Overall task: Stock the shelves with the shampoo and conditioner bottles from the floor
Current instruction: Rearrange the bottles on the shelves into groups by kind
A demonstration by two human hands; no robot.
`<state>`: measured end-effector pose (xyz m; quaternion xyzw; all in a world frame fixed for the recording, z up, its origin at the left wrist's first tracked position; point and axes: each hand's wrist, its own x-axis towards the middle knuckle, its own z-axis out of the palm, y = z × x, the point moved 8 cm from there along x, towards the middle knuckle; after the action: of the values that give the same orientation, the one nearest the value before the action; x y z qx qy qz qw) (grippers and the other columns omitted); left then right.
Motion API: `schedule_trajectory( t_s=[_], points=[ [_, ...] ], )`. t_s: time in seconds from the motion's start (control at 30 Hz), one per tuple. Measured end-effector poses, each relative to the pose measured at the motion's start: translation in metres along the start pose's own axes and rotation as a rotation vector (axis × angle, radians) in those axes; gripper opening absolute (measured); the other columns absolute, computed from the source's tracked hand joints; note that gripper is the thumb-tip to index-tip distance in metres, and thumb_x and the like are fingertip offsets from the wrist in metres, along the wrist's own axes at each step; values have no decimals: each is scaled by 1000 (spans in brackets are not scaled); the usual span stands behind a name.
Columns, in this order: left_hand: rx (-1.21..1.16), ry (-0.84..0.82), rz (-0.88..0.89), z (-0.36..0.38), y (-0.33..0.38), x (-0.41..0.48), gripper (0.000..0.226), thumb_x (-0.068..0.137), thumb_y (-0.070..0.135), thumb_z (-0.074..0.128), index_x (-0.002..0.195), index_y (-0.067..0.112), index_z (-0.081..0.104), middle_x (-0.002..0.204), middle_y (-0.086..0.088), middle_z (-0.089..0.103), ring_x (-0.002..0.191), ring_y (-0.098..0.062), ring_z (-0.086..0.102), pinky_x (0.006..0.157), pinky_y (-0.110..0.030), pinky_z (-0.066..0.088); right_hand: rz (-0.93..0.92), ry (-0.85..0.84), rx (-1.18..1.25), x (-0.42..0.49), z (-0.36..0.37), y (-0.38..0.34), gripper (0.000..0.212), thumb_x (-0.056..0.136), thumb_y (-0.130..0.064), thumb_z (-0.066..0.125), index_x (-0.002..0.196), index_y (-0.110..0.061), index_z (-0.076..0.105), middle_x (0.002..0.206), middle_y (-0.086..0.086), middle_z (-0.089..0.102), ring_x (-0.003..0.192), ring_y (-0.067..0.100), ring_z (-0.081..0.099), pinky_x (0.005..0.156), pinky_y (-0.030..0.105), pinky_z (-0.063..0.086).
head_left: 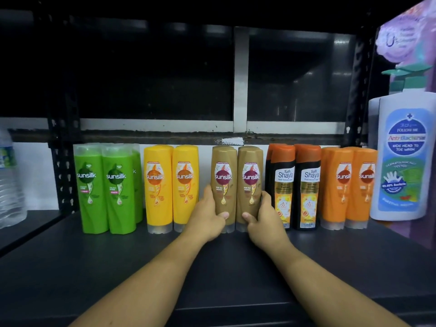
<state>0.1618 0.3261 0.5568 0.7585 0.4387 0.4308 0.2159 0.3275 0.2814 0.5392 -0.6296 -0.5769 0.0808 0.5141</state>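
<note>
Both forearms are bare, with no sleeves in view. The left hand (207,215) and right hand (264,218) wear no gloves, rings or watch.

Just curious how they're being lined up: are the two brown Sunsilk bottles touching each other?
Touching. The head view shows the left brown bottle and right brown bottle pressed side by side, no gap visible between them.
</note>
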Motion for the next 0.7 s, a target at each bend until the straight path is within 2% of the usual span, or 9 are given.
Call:
schedule_trajectory(
  t_s=[0.27,0.5,0.7],
  points=[
    [-24,-20,11,0,1,-4,73,93,14,71,150,30,28,141,7,54,131,-16,52,103,-29,39,0,-20,25,-2,-2,1,62,94,-12,66,144,-23,31,118,-9,56,108,10,52,92,27,41],
    [-29,1,38,-1,1,-6,72,92,16,73,148,31,29,133,12,54,125,-12,53,99,-26,38,2,-3,21,-3,-4,2,63,93,-13,68,143,-23,31,125,-7,59,113,12,55,96,29,45],
    [-41,24,66,-2,2,-7,76,91,17,74,150,33,28,133,15,55,121,-7,52,100,-25,39,-7,15,12,-5,-6,0,59,91,-15,69,138,-25,35,120,-9,60,115,15,58,94,31,46]
  ],
)
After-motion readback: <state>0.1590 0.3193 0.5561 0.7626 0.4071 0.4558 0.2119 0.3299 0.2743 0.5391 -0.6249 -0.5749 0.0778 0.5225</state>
